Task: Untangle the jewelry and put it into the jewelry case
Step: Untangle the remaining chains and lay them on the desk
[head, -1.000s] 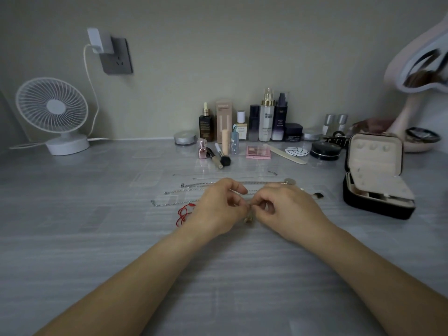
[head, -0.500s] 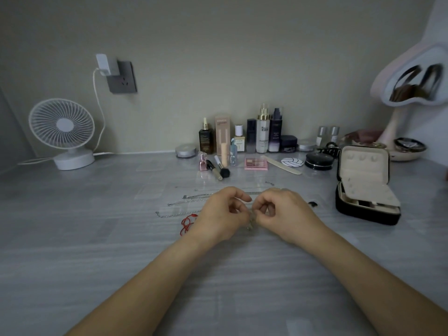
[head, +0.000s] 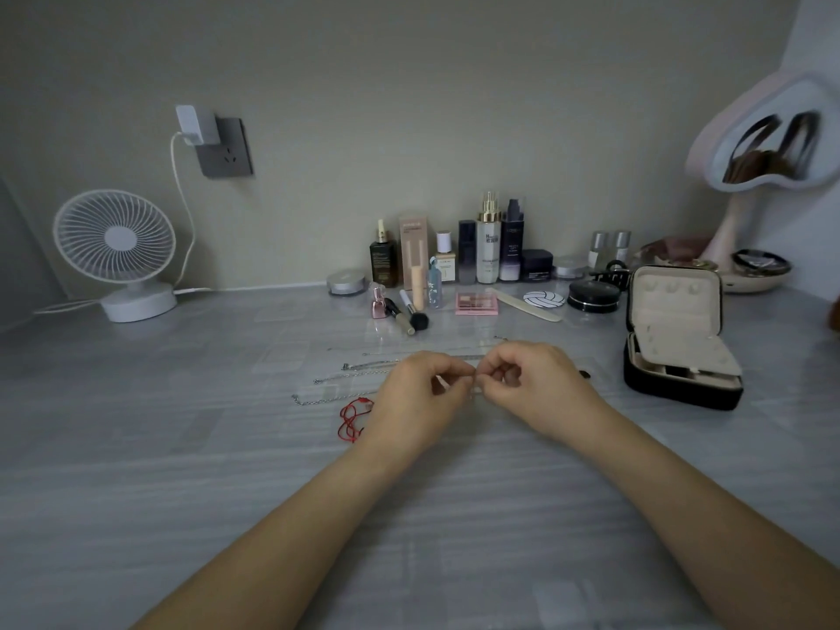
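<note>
Several thin silver chains (head: 363, 366), outstretched

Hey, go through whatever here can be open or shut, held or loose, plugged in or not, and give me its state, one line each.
Case: open, lid up.
Left hand: pinches the jewelry piece.
Right hand: pinches the same piece.
Chains: loose on the table.
Red cord: bunched, lying by the left hand.
Charger: plugged into the socket.
Fan: upright; running or not, cannot tell.
</note>
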